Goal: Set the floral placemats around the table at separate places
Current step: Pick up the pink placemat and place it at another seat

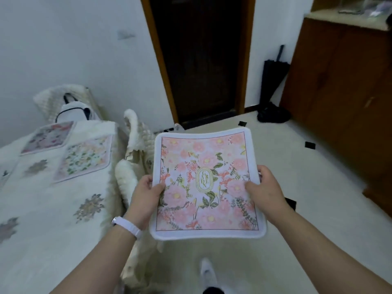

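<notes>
I hold a pink floral placemat [203, 181] with a white border flat in front of me, above the floor and to the right of the table. My left hand [146, 194] grips its left edge and my right hand [265, 189] grips its right edge, thumbs on top. Two more floral placemats lie on the table [42, 209] at the left: a greenish one [84, 158] near the table's right edge and a pinkish one [48, 137] just beyond it, close side by side.
The table wears a white cloth with flower prints. Chairs with white fluffy covers [131, 149] stand by its right side and far end. A dark doorway [201, 60] is ahead, a wooden cabinet [343, 92] at right, a black umbrella [273, 81] beside it.
</notes>
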Demonstrator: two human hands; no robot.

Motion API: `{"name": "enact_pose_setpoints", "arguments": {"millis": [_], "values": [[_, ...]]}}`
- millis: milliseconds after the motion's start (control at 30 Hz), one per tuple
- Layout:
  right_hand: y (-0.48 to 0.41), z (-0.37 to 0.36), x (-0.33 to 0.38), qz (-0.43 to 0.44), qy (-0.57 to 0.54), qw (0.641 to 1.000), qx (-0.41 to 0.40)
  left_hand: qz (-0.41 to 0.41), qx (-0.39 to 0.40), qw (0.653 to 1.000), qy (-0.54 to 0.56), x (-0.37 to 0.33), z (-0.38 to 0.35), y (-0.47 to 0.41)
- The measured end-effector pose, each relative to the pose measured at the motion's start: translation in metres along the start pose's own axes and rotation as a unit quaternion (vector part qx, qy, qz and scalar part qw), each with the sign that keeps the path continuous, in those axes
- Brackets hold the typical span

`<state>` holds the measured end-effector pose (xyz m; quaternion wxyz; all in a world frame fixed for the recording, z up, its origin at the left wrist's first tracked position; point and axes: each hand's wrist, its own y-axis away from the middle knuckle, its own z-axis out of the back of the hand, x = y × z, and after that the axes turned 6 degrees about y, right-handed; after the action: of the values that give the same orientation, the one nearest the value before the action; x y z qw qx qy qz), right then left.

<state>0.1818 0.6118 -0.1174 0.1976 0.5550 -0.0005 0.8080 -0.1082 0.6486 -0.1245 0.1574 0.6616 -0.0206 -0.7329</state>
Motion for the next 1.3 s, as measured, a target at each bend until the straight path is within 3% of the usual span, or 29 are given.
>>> {"name": "enact_pose_setpoints", "arguments": {"millis": [433, 667, 867, 1300], "values": [[-0.156, -0.165, 0.13, 0.084, 0.066, 0.983, 0.148, 0.02, -0.14, 0.985, 0.1, -0.002, 0.108, -0.153], [-0.179, -0.277, 0.184, 0.128, 0.12, 0.951, 0.255, 0.046, -0.266, 0.952, 0.144, 0.012, 0.189, -0.153], [-0.164, -0.374, 0.205, 0.175, 0.152, 0.894, 0.385, 0.066, -0.399, 0.891, 0.207, 0.045, 0.238, -0.11], [-0.16, -0.553, 0.233, 0.261, 0.248, 0.716, 0.598, 0.132, -0.629, 0.717, 0.27, 0.092, 0.261, -0.086]]}}
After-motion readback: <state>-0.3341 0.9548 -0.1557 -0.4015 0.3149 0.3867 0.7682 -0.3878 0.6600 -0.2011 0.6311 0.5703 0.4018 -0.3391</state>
